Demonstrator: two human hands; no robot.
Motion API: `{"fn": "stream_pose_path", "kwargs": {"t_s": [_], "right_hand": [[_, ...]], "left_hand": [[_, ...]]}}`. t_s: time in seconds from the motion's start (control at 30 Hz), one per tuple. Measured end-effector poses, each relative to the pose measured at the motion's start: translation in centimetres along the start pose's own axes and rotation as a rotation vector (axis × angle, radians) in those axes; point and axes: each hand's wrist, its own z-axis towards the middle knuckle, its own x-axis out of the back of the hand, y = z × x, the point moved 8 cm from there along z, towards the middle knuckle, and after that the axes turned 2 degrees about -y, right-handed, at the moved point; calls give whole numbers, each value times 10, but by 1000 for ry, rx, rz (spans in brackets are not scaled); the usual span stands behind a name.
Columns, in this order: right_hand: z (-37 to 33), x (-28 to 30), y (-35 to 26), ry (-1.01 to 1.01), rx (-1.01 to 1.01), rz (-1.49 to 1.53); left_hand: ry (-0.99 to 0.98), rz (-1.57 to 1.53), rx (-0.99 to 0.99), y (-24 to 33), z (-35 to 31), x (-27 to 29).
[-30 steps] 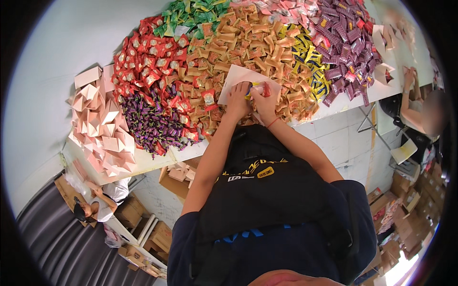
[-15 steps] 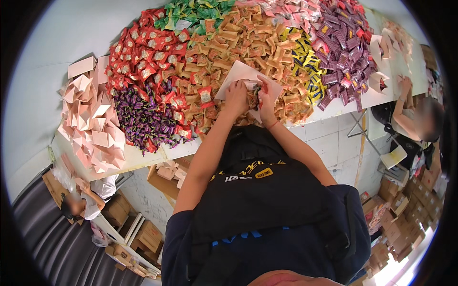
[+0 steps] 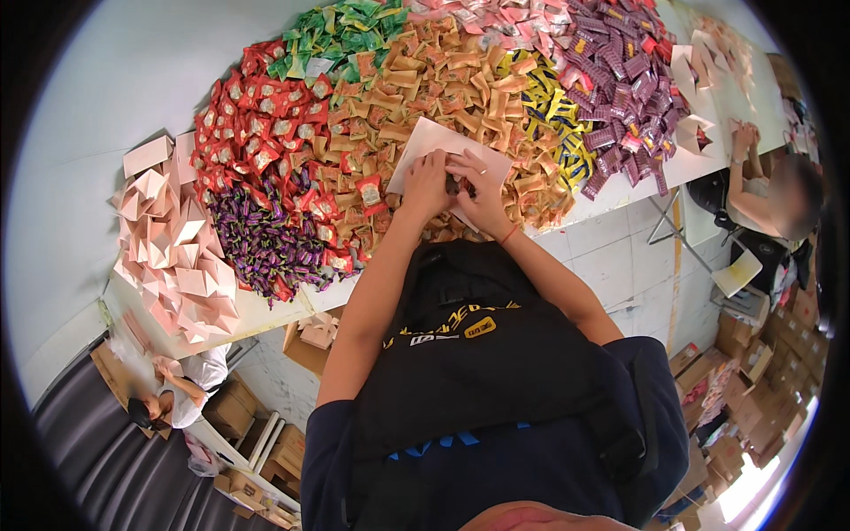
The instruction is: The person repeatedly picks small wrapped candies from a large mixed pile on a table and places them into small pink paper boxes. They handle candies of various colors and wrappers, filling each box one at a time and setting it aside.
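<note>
A pale pink paper box [image 3: 490, 162] with its flaps spread lies over the brown-wrapped candies [image 3: 443, 66], close to the table's front edge. My left hand [image 3: 427, 183] is closed around its left side, fingers bent over the top. At the opening, my right hand [image 3: 481, 196] is closed on the right side, its fingers curled toward the left ones. A little of something dark shows between my hands; the fingers hide most of it. One red-wrapped candy [image 3: 369, 195] lies just left of my left wrist.
Red [image 3: 257, 119], purple [image 3: 261, 234], green [image 3: 341, 40], yellow [image 3: 553, 111] and maroon [image 3: 624, 80] wrapped candies are heaped around. Folded pink boxes [image 3: 173, 243] pile up at the left end. One person [image 3: 753, 199] sits at right, another [image 3: 186, 389] at lower left.
My right hand has turned and its fingers have come over the box opening, nearer the left hand. The brown candies visible there before are now mostly covered. The view has shifted slightly.
</note>
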Motion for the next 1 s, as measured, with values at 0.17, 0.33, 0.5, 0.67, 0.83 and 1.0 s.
{"fn": "stream_pose_path", "kwargs": {"t_s": [0.17, 0.33, 0.5, 0.67, 0.83, 1.0], "right_hand": [[-2, 5, -3, 135, -62, -116], [8, 8, 18, 125, -173, -245], [15, 34, 16, 144, -594, 1034], [55, 161, 78, 233, -571, 287], [121, 314, 185, 882, -193, -672], [181, 318, 203, 639, -317, -509]], "left_hand": [[-30, 100, -8, 8, 6, -3], [-31, 318, 1, 12, 19, -25], [-262, 304, -10, 28, 29, -20], [-397, 356, 43, 25, 38, -18], [-402, 385, 14, 34, 50, -18], [-320, 353, 55, 27, 47, -22]]}}
